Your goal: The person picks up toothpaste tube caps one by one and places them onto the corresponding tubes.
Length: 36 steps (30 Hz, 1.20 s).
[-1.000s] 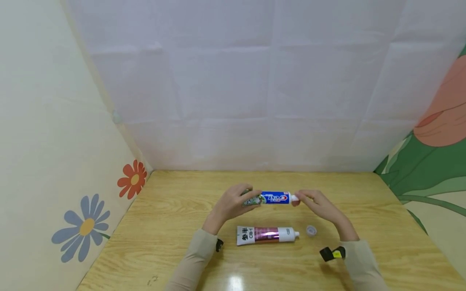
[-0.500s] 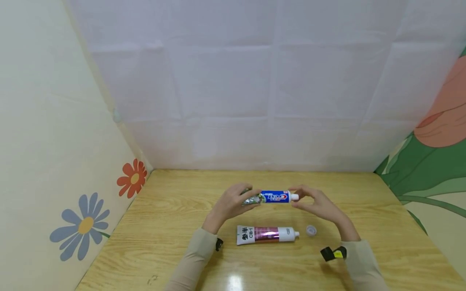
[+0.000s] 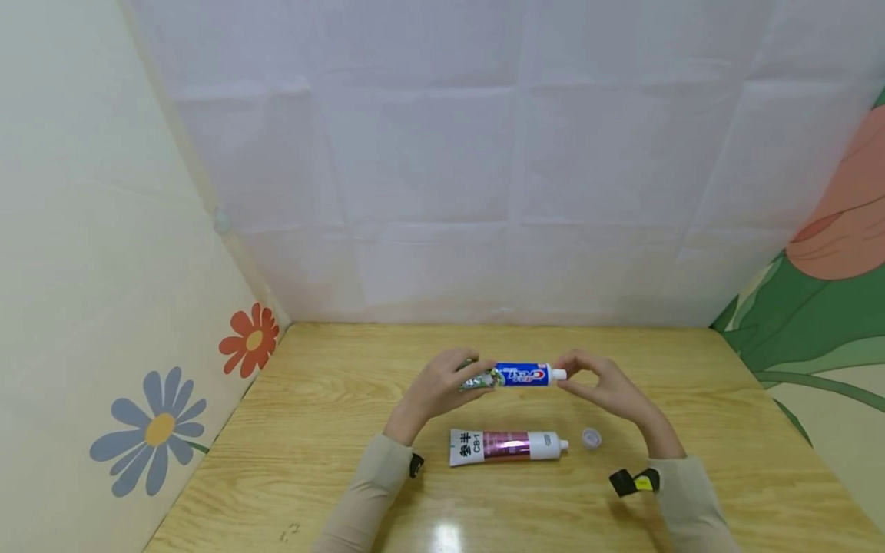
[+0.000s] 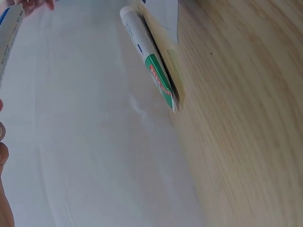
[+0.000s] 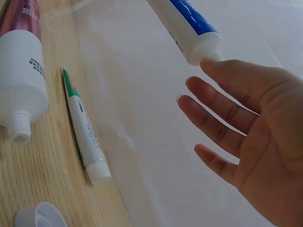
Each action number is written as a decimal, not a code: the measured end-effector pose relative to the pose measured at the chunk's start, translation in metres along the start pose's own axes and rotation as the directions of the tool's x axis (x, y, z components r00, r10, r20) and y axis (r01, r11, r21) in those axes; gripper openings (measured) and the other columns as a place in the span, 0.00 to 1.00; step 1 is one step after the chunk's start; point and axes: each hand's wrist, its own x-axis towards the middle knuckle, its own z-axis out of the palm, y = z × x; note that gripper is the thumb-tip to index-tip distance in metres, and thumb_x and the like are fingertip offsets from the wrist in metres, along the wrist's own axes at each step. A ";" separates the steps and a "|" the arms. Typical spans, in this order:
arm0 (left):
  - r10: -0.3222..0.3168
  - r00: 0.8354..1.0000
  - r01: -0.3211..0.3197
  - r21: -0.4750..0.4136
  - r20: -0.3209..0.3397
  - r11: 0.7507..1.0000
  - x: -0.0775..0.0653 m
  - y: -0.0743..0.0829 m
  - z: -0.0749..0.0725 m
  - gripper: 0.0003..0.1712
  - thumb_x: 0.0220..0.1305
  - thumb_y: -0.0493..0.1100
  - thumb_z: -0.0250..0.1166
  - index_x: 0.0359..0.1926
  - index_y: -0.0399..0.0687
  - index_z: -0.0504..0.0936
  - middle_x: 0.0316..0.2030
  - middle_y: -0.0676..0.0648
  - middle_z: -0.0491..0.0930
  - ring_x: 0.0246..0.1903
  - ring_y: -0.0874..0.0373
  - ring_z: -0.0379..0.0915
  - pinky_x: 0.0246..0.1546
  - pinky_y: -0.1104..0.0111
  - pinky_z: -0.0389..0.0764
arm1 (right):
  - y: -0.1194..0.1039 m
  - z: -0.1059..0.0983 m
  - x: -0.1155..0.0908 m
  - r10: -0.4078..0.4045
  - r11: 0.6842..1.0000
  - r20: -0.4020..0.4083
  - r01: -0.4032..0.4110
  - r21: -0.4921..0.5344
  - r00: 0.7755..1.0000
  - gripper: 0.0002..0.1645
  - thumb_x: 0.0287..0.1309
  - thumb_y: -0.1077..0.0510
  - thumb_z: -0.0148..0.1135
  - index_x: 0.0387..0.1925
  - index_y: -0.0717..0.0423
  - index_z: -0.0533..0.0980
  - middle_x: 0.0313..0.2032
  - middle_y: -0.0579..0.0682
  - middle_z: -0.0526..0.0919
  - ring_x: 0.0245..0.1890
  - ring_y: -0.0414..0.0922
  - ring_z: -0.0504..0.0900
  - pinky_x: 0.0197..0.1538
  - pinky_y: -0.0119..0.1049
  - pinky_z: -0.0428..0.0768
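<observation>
My left hand (image 3: pixel 442 384) grips the crimped end of a blue and white toothpaste tube (image 3: pixel 523 374), held level above the table. At its other end, my right hand (image 3: pixel 608 388) pinches the white cap (image 3: pixel 559 374) between thumb and index finger. The other fingers (image 5: pixel 208 116) spread away from the tube in the right wrist view. Below lies a pink and white toothpaste tube (image 3: pixel 508 446) with a bare threaded nozzle (image 5: pixel 20 130). Its loose white cap (image 3: pixel 591 438) rests just right of it.
Both wrist views show a capped white and green tube (image 5: pixel 86 127) lying on the wooden table (image 3: pixel 332 491); the head view hides it. White sheeting (image 3: pixel 429 192) rises behind the table, with flower-patterned walls (image 3: pixel 76 307) at the sides.
My right fingers first wrapped over the cap, then loosened with thumb and index apart, and now meet at the cap again. The left hand and tube have hardly moved.
</observation>
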 end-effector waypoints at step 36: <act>0.021 1.000 -0.021 -0.010 -0.007 1.000 -0.001 0.000 0.001 0.31 0.43 0.50 0.75 0.51 0.50 0.78 0.37 0.49 0.76 0.31 0.63 0.71 0.34 0.76 0.75 | 0.020 0.003 0.002 -0.042 0.999 0.080 0.039 0.037 0.996 0.13 0.68 0.61 0.46 0.36 0.54 0.78 0.35 0.48 0.82 0.39 0.46 0.80 0.46 0.39 0.77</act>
